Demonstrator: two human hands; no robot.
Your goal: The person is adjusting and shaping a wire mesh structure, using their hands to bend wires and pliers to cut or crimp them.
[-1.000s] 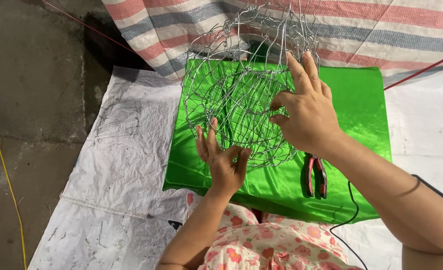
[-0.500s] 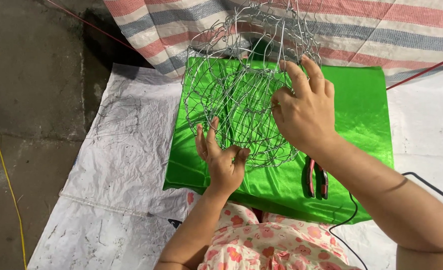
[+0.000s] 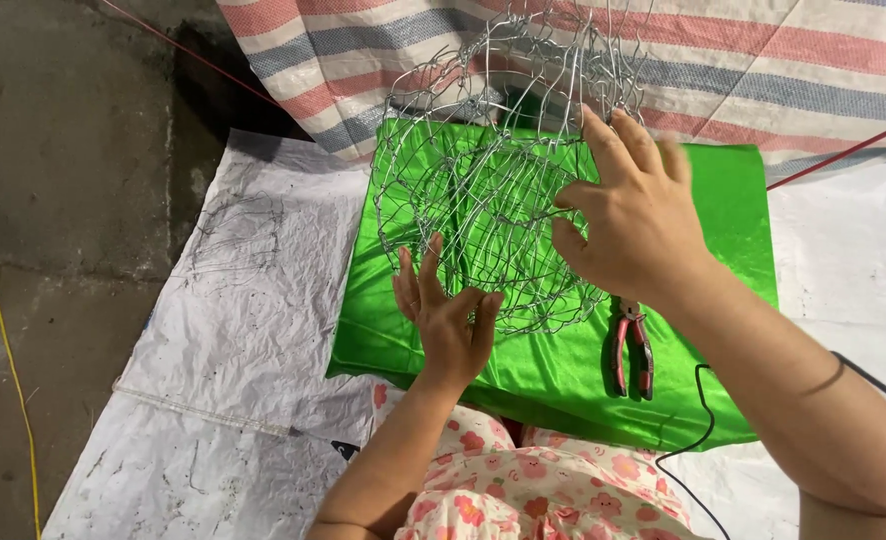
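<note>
Hands on a rounded silver wire-mesh basket frame (image 3: 493, 190), centre to upper centre of frame. Left hand (image 3: 445, 318) at lower centre, palm up against the near lower edge of the mesh, fingers spread and extended upward, touching the wire; not closed around it, thumb out to the right. Right hand (image 3: 635, 215) right of centre, pressed on the right side of the mesh, fingers half curled, thumb and forefinger bent toward the wire; whether they pinch a strand cannot be told. Mesh sits between both hands, its top rising past the right fingertips toward the upper edge. Under it a shiny green satin cloth (image 3: 723, 190), spread on a white crinkled plastic sheet (image 3: 233, 330). Red-handled pliers (image 3: 631, 345) lie on the green cloth just below the right wrist, apart from both hands. Striped red, grey and white tarp (image 3: 783, 60) across the top. Yellow cord (image 3: 8, 360) at left edge on concrete floor (image 3: 53, 150).
</note>
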